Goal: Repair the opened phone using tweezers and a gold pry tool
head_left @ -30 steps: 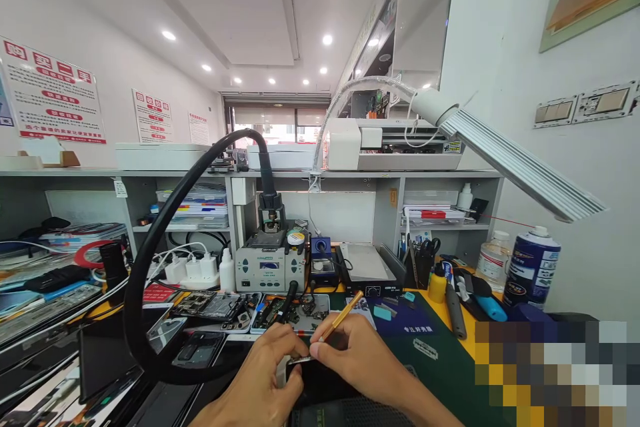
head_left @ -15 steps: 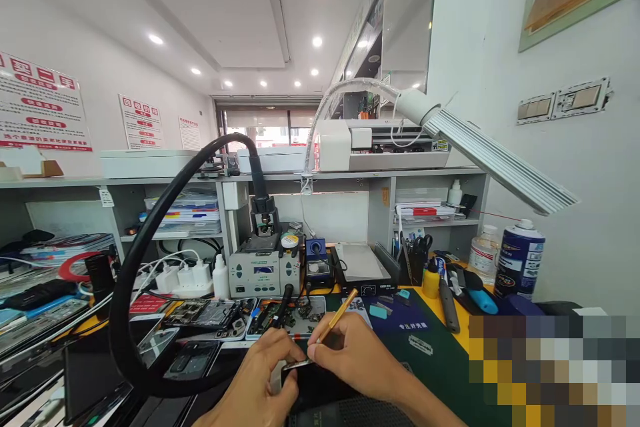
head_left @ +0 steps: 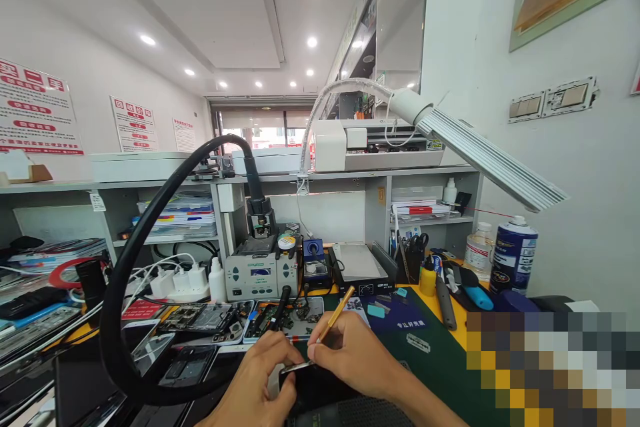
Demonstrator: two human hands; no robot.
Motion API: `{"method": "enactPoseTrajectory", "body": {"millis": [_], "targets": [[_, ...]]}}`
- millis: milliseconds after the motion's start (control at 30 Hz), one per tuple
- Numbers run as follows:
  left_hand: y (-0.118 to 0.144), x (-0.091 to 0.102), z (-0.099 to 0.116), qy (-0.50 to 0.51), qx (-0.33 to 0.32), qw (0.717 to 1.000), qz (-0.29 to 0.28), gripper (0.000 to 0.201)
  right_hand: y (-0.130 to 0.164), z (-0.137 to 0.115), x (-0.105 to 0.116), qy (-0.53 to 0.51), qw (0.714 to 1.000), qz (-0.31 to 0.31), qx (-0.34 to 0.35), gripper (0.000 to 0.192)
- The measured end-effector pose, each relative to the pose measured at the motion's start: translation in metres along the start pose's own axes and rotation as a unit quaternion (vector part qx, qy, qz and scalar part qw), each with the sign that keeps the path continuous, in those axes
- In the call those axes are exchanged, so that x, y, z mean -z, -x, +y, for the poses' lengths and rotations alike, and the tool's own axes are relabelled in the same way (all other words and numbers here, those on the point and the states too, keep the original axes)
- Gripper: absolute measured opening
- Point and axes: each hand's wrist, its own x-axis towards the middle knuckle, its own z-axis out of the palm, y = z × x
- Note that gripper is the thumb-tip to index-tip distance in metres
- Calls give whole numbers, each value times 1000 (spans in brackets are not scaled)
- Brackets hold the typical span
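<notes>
Near the bottom middle, my left hand point(head_left: 260, 380) pinches the edge of a thin, flat dark piece with a light rim point(head_left: 296, 367), perhaps a phone part; much of it is hidden by my fingers. My right hand point(head_left: 355, 357) is closed around a slim gold pen-like tool point(head_left: 339, 312), slanting down to the left. The tool's lower end is at the rim of the flat piece, close to my left fingertips; its tip is too small to make out. Below both hands lies a dark surface point(head_left: 325, 390), with a dark mesh-patterned thing point(head_left: 370, 412) at the bottom edge.
A thick black hose point(head_left: 111, 320) loops up on the left from a rework station point(head_left: 260, 273). Trays of circuit boards point(head_left: 300, 310) lie beyond my hands. On the right are a green mat point(head_left: 435, 373), a grey-handled tool point(head_left: 446, 303) and a spray can point(head_left: 515, 253). A lamp point(head_left: 490, 160) hangs overhead.
The view has turned slightly to the right, so the surroundings sit a little further left. Both hands keep their grips and nearly the same position.
</notes>
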Motion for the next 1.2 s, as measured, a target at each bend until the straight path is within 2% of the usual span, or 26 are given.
{"method": "enactPoseTrajectory", "body": {"millis": [1200], "targets": [[0, 1, 2, 13, 9, 1000, 3, 15, 0, -3, 4, -4, 1000, 4, 0, 5]]}}
